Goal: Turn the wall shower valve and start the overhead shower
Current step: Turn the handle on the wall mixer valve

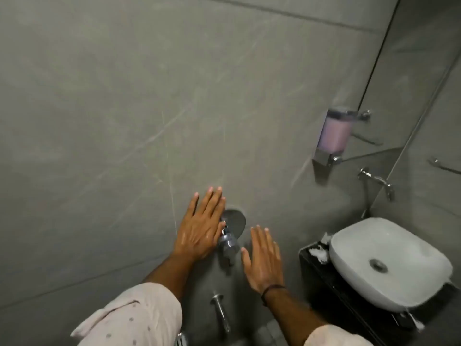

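The chrome shower valve (230, 232) sticks out of the grey tiled wall on a round plate, its lever handle pointing down toward me. My left hand (200, 226) lies flat with fingers spread just left of the valve, its thumb touching the handle's top. My right hand (264, 258) hovers with fingers apart just right of the valve, holding nothing; a dark band circles its wrist. Below the valve a chrome spout (220, 312) juts from the wall. The overhead shower is out of view.
A white basin (389, 260) sits on a dark counter (321, 273) at the right, with a wall tap (375, 181) above it. A soap dispenser (335, 134) with pink liquid hangs on the wall beside a glass partition (409, 78).
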